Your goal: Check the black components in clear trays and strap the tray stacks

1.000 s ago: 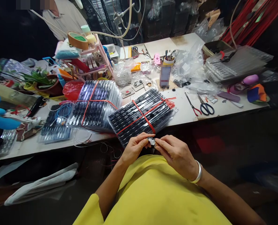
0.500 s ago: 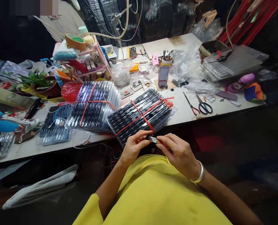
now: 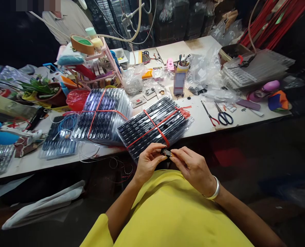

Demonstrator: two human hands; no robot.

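Left hand (image 3: 148, 163) and right hand (image 3: 193, 168) meet in front of the yellow shirt (image 3: 173, 212), below the table edge (image 3: 209, 128). Fingertips of both pinch one small dark part (image 3: 166, 152) between them; other fingers curled. Silver bangle (image 3: 214, 192) on right wrist. Just beyond the part, a tray stack (image 3: 154, 125) tied with red band overhangs the edge. A second tied stack (image 3: 103, 115) lies further left. Scissors (image 3: 224, 116) on the right. Tape roll (image 3: 81, 44) on pink rack at back.

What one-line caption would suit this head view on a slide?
Left hand and right hand pinch a small dark component beside a red-strapped tray bundle on a cluttered worktable.
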